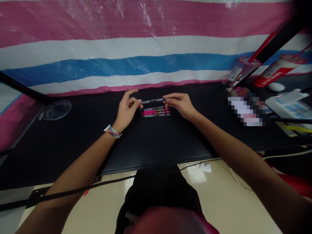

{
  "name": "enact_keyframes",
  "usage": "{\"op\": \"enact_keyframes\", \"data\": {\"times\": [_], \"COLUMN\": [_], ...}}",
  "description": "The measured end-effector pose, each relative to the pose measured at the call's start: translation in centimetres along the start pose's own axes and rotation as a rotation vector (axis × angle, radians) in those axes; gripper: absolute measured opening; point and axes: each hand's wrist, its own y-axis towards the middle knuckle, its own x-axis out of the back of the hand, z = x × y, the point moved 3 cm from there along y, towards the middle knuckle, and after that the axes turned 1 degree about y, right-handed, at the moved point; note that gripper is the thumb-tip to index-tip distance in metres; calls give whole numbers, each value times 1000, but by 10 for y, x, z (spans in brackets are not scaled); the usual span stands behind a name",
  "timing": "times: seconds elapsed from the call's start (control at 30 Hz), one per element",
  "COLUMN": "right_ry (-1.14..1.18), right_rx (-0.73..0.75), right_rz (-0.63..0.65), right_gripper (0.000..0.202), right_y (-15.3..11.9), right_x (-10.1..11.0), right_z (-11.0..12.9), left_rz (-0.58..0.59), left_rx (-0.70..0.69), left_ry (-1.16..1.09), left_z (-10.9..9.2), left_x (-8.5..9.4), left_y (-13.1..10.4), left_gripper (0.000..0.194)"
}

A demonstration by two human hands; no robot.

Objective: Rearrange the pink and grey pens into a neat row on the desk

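Observation:
A grey pen (153, 101) lies crosswise between my two hands, just beyond a row of pens. My left hand (128, 109) pinches its left end between thumb and a finger, with the index finger raised. At the right end, my right hand (180, 104) closes its thumb and fingertips on the same pen. Close below it, several pens (156, 112) lie side by side on the black table (156, 143), some pink and some grey. A multicoloured band (113, 131) circles my left wrist.
A clear plastic lid (57, 110) lies at the left. On the right stand two drink cups with straws, a clear one (240, 70) and a red-and-white one (278, 70). Near them are a white mouse (276, 86) and papers (290, 105). A striped sheet (146, 45) hangs behind the table.

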Motion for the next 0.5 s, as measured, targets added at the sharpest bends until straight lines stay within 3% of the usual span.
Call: {"op": "enact_keyframes", "data": {"times": [0.1, 0.27, 0.4, 0.5], "right_ry": [17, 26, 31, 54], "right_rx": [-22, -29, -21, -11], "right_rz": [-9, -6, -11, -18], "right_gripper": [31, 32, 32, 31], "right_y": [-1, -1, 0, 0], "right_x": [-1, -2, -1, -1], "right_z": [0, -2, -4, -4], "left_rz": [-24, 6, -81, -55], "left_rx": [-44, -4, -119, -49], "left_ry": [52, 37, 86, 105], "left_z": [-1, 11, 14, 11], "left_x": [0, -2, 6, 9], "left_y": [-1, 0, 2, 2], "left_gripper": [84, 48, 64, 44]}}
